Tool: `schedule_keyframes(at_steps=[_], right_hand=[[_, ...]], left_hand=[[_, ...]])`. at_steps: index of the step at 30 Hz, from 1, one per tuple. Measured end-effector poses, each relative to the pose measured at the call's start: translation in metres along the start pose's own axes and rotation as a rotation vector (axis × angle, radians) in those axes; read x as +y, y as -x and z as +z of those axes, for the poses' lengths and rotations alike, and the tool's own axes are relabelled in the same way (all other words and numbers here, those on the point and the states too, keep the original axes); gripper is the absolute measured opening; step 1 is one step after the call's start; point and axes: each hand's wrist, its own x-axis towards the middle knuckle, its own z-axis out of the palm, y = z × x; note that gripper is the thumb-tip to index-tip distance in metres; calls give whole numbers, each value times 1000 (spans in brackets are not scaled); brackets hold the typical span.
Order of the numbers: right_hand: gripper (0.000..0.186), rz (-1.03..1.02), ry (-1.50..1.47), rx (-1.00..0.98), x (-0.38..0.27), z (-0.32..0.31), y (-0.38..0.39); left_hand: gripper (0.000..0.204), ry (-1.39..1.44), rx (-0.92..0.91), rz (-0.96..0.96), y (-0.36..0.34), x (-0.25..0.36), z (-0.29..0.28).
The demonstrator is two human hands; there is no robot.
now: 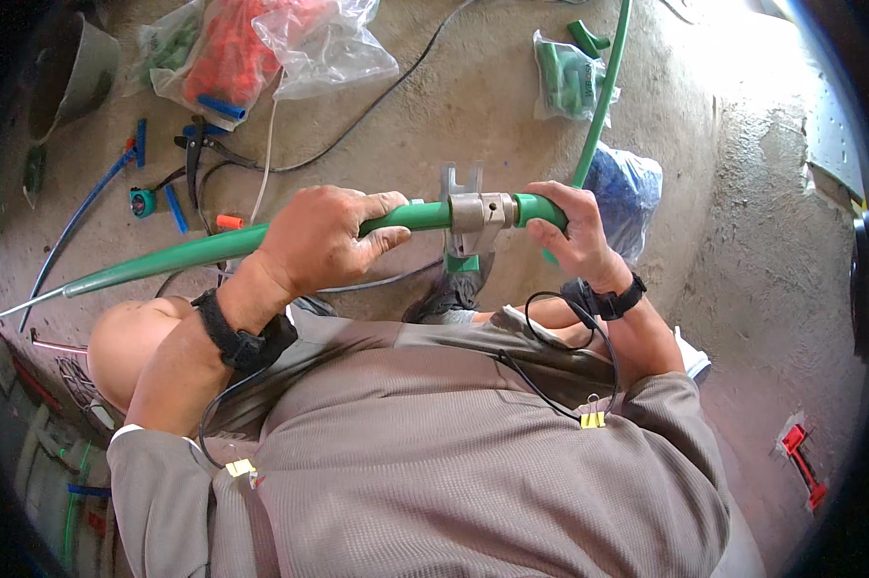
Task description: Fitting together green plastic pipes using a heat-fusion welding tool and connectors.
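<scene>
My left hand [321, 239] grips a long green plastic pipe [165, 258] that runs off to the left. The pipe's end sits in one side of a grey metal pipe-welding head [480, 212]. My right hand [577, 231] holds a green pipe fitting [534, 206] pushed onto the other side of that head. Both wrists wear black bands with thin cables running to my shirt.
On the concrete floor lie clear bags of orange and blue parts [251, 48], a bag of green fittings [569, 77], a blue bag [627, 188], black pliers [198, 154], blue pipe pieces [88, 207], cables, a second green pipe [603, 91] and a bucket [73, 72].
</scene>
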Motion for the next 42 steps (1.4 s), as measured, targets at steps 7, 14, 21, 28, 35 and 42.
schedule_keyframes(at_steps=[7, 14, 21, 28, 35, 42], right_hand=[[33, -18, 6, 16, 7, 1, 1], [36, 260, -86, -214, 2, -10, 5], [21, 531, -180, -232, -14, 3, 4], [15, 290, -22, -217, -2, 4, 7], [16, 275, -12, -202, -2, 4, 6], [16, 152, 67, -146, 0, 7, 6]], left_hand=[[33, -21, 10, -5, -1, 2, -2], [52, 31, -405, -256, -1, -9, -29], [66, -156, -240, -240, 8, -7, -19], [63, -256, -226, -206, 6, -1, -15], [63, -288, -206, -168, 6, 0, -12], [67, -263, -243, -182, 5, -2, -14]])
